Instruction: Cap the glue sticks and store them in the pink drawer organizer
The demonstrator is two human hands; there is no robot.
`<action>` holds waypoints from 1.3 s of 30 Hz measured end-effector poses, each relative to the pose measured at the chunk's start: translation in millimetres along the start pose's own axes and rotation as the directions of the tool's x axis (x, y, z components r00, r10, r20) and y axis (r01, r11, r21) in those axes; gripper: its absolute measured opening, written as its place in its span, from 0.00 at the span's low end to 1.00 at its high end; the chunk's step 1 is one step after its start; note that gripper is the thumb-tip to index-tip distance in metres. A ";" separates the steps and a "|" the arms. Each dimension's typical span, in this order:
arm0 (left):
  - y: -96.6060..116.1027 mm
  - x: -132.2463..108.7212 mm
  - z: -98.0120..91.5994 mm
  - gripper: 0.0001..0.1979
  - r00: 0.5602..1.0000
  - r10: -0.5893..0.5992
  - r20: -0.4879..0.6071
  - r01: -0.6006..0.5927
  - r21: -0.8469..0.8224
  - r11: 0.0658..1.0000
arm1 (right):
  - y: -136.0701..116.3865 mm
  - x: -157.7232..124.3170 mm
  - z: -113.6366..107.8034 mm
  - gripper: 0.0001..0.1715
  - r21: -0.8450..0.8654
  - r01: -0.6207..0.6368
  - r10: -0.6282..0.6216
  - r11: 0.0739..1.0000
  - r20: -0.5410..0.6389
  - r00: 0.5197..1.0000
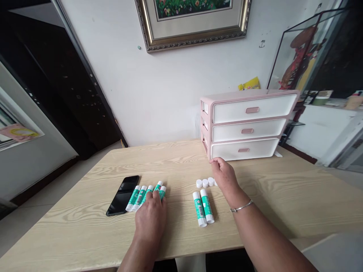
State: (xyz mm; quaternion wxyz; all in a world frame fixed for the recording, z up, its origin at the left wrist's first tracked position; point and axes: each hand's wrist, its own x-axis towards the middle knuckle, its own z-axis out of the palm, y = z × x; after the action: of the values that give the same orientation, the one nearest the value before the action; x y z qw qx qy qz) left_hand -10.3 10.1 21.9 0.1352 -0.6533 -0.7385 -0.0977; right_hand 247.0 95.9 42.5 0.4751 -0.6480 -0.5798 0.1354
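Note:
My left hand (150,221) lies over a row of several white-and-green glue sticks (140,197), its fingers touching them; whether it grips one is hidden. My right hand (225,176) has curled fingers, with the fingertips at the lower left corner of the bottom drawer (244,150) of a pink-and-white drawer unit (246,124). Close below that hand, several white caps (204,183) stand on the wood. Two more glue sticks (203,207) lie side by side between my hands. A thin bracelet (241,206) circles my right wrist.
A black smartphone (122,195) lies face up left of the glue stick row on a light wood-grain table (85,223). The table's far edge meets a white wall, and a framed picture (193,22) hangs above. A dark door stands at the left.

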 end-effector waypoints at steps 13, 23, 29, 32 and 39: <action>-16.4 -5.7 11.6 0.16 0.997 -0.047 -0.065 0.043 -0.071 0.997 | 11.8 12.7 -19.5 0.20 -0.497 -0.119 0.225 0.860 0.159 0.961; -15.0 -12.7 22.3 0.10 0.989 0.086 -0.122 -0.110 -0.206 0.972 | 33.1 18.7 -14.6 0.18 -0.572 -0.065 0.252 0.818 0.255 0.933; -13.2 -13.5 17.3 0.11 0.988 0.106 -0.112 -0.125 -0.179 0.976 | 28.9 19.1 -15.4 0.21 -0.597 -0.021 0.248 0.802 0.301 0.921; -12.0 -13.5 16.5 0.11 0.989 0.092 -0.112 -0.110 -0.161 0.981 | 29.2 18.9 -15.0 0.19 -0.607 -0.011 0.248 0.794 0.308 0.918; -12.3 -11.7 17.5 0.10 0.988 0.077 -0.134 -0.097 -0.146 0.984 | 29.0 15.0 -15.0 0.17 -0.614 -0.024 0.263 0.789 0.303 0.916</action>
State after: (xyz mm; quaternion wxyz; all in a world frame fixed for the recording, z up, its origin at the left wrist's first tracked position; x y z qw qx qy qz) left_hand -22.5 3.2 2.0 0.1360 -0.6858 -0.6894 -0.1894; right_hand 280.3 105.8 33.4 0.1153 -0.7693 -0.6200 0.1025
